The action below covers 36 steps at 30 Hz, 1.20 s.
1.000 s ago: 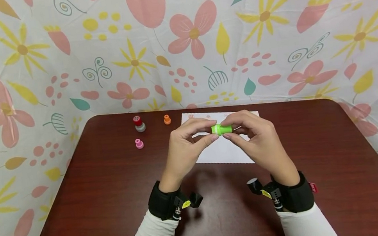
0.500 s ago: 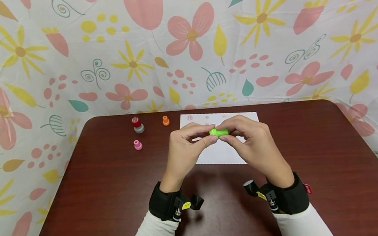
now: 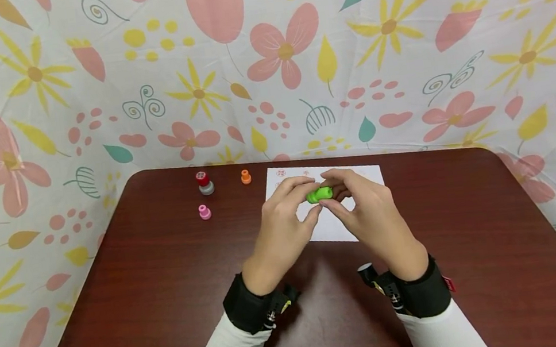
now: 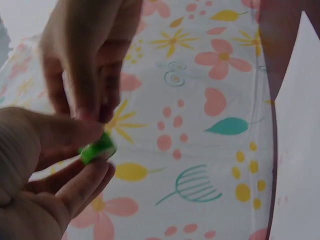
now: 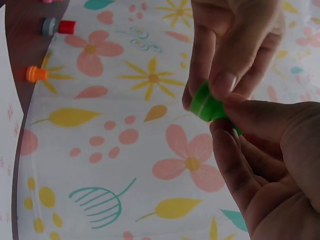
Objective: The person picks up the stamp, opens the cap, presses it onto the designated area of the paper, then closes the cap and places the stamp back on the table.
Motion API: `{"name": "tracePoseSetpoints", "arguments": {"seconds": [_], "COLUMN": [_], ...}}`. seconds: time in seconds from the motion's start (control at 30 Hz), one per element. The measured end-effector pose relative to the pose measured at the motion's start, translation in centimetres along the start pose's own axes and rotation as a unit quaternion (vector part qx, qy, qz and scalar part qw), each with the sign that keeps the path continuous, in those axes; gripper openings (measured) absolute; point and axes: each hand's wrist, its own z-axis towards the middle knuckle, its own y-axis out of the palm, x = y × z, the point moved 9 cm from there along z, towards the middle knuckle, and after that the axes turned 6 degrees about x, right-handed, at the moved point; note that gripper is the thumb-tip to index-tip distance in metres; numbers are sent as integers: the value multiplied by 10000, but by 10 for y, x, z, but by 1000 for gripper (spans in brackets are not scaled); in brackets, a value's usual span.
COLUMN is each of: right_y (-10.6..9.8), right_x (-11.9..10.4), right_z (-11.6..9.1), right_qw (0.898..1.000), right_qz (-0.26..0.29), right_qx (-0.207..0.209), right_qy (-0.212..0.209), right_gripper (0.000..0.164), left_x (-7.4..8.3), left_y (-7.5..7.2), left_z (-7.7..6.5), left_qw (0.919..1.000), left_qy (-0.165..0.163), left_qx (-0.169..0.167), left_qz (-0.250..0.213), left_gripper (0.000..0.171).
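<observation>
A small bright green stamp (image 3: 319, 194) is held above the sheet of white paper (image 3: 334, 227). My left hand (image 3: 286, 219) pinches its wider end, where a pale line circles the body in the right wrist view (image 5: 204, 104). My right hand (image 3: 368, 209) pinches the narrower handle between thumb and fingers. The stamp lies roughly sideways, partly covered by fingertips. In the left wrist view the green stamp (image 4: 98, 149) is blurred, with both hands close around it. Small red prints mark the paper's far edge.
Left of the paper, an orange stamp (image 3: 246, 177), a pink stamp (image 3: 204, 212) and a red-and-grey stamp (image 3: 204, 183) stand on the dark brown table (image 3: 169, 302). A flower-patterned cloth (image 3: 221, 53) hangs behind the table and along its sides.
The stamp has turned so its handle end tips toward the camera. My left hand has rotated and shifted right, its fingers more arched; my right hand has moved slightly left.
</observation>
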Motion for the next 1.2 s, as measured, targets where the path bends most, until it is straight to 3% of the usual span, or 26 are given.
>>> {"name": "tracePoseSetpoints", "arguments": {"seconds": [0.07,0.2,0.37,0.57,0.87,1.2], "right_y": [0,2,2,3,3,1], "right_x": [-1,-2,1,11,29,33], "right_z": [0,0,-1,-2,-5,-6], "right_qw": [10000,10000,9999,9991,9951,9949], "right_qz": [-24,-66,-108,-174,-307,-469], "right_qx": [45,-13,-131,-332,-639,-718], "right_qy": [1,3,28,216,690,522], "right_gripper": [54,54,51,45,42,42], "left_x": [3,-1,-20,-57,-123,-182], "left_y": [2,2,-1,-7,-16,-21], "left_z": [-1,-4,-6,-11,-14,-20], "left_qw": [9996,9987,9985,9960,9825,9617], "left_qy": [37,-144,-429,-792,-1547,-2050], "left_qx": [133,392,292,29,-440,-955], "left_qz": [250,299,182,423,936,1549], "left_gripper": [28,22,23,21,15,16]}}
